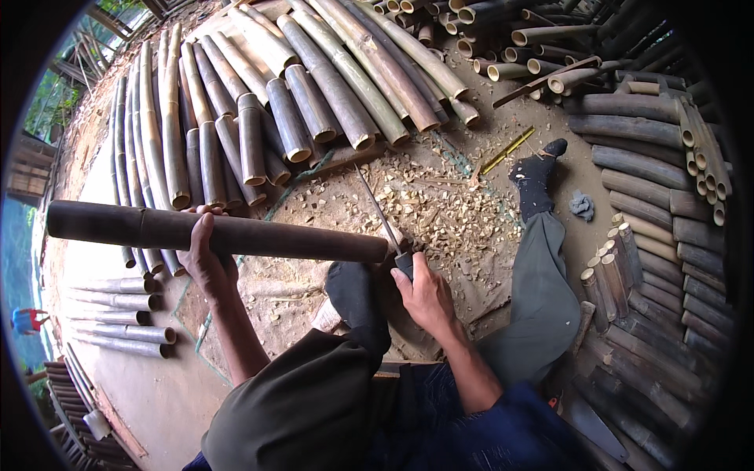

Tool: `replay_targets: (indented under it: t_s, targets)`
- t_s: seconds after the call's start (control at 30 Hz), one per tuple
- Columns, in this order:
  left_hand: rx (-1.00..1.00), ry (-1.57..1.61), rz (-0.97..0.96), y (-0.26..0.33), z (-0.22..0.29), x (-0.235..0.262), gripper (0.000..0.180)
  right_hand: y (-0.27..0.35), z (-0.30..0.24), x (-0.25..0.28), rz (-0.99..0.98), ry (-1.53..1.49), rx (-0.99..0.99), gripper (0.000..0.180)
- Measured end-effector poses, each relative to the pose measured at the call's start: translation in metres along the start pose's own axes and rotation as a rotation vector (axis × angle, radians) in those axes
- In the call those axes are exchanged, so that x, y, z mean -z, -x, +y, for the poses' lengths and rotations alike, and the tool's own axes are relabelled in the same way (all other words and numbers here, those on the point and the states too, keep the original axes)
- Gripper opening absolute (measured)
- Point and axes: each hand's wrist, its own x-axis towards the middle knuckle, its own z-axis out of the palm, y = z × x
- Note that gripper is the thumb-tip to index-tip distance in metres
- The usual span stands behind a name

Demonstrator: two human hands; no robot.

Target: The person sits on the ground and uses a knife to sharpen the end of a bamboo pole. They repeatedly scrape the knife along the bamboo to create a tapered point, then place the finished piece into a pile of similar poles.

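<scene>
A dark brown bamboo pole point(298, 238) lies across in front of me, its far-left end raised a little. My left hand point(206, 250) is closed around it near the middle. The fingers of my right hand point(426, 292) wrap the black handle of a long, narrow-bladed knife point(378, 207). Its blade points up and away, passing close to the pole's right end; whether they touch I cannot tell. Under that end are my bent leg and dark sock point(355, 306). Pale wood chips point(440, 200) cover the ground cloth beyond the knife.
Bamboo poles point(330, 94) lie in rows at the far side, with shorter ones point(122, 314) at left. More bamboo is stacked along the right point(640, 149). A yellow marked strip point(509, 151) and a grey crumpled cloth point(582, 206) flank my outstretched foot point(538, 180). A saw blade point(594, 428) lies lower right.
</scene>
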Motion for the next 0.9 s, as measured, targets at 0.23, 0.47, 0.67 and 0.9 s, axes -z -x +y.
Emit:
replay_targets:
  t_s: [0.23, 0.47, 0.67, 0.9]
  targets:
    - [-0.017, 0.037, -0.187, 0.0, 0.003, -0.009, 0.046, -0.004, 0.023, -0.026, 0.01, 0.061, -0.036, 0.036]
    - [0.01, 0.012, 0.252, 0.005, 0.002, -0.001, 0.036, 0.005, -0.016, 0.017, -0.013, -0.064, -0.01, 0.034]
    - [-0.016, -0.013, 0.162, 0.0, 0.0, -0.01, 0.042, 0.004, 0.001, -0.003, 0.011, 0.0, 0.006, 0.036]
    - [0.012, 0.019, 0.015, 0.001, 0.004, 0.01, 0.047, 0.006, -0.011, 0.007, -0.008, -0.098, -0.026, 0.037]
